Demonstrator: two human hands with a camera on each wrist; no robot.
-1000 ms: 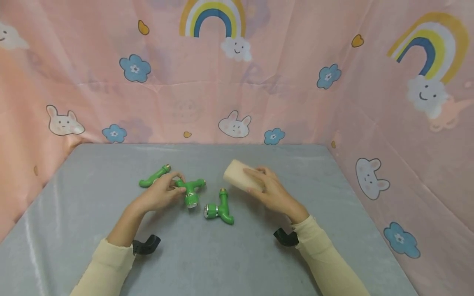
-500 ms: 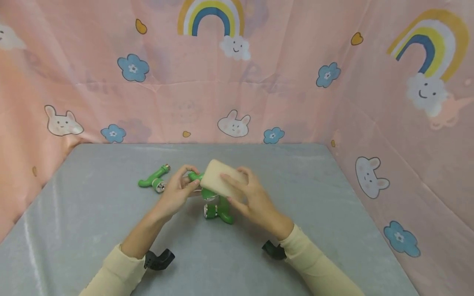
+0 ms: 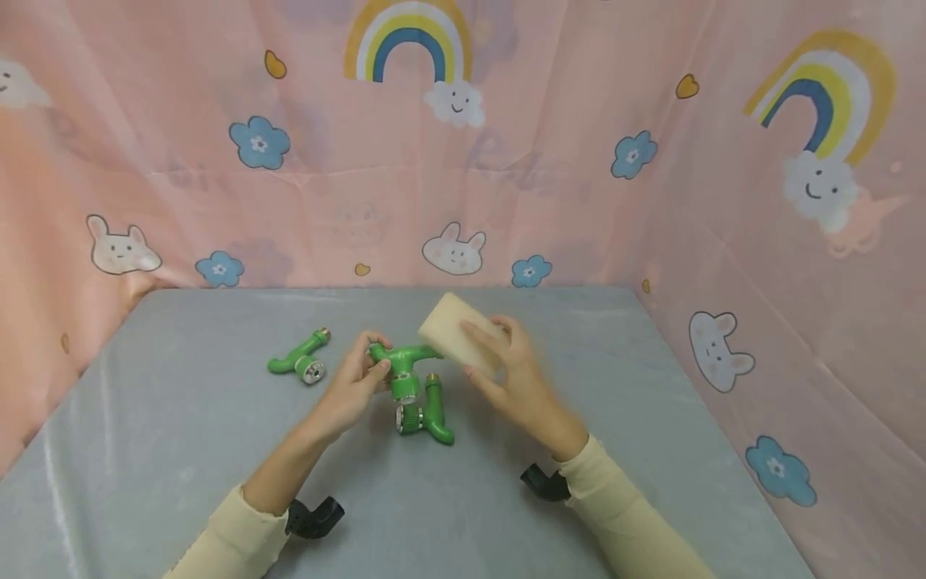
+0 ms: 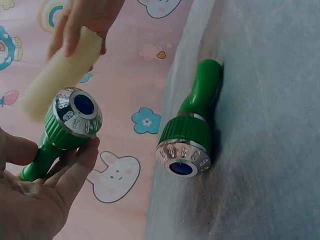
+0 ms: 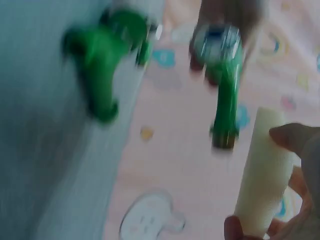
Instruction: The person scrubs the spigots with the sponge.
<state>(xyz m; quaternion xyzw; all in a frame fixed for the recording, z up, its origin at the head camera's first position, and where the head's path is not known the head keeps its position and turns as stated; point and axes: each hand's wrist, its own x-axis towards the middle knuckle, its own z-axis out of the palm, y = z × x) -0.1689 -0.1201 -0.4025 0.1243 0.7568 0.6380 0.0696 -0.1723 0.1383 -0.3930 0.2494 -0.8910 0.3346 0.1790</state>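
My left hand [image 3: 356, 378] pinches a green faucet [image 3: 403, 370] by its spout end, holding it above the table with its ribbed knob hanging down. In my right hand [image 3: 526, 386] is a cream sponge [image 3: 459, 326], gripped between thumb and fingers and tilted, close to the faucet's threaded end. The right wrist view shows a gap between the sponge [image 5: 265, 170] and the held faucet [image 5: 227, 95]. A second green faucet [image 3: 434, 414] lies on the table just below the held one. The left wrist view shows its silver-capped knob [image 4: 182, 155] close up.
A third green faucet [image 3: 300, 358] lies on the grey table [image 3: 181, 442] left of my left hand. Pink printed cloth [image 3: 325, 193] rises behind the table and along its sides. Black curved pieces [image 3: 314, 519] stick out at both wrists.
My left hand has lifted the faucet and carried it to the right. The sponge came left over the faucet, covering part of it, then drew back up and to the right.
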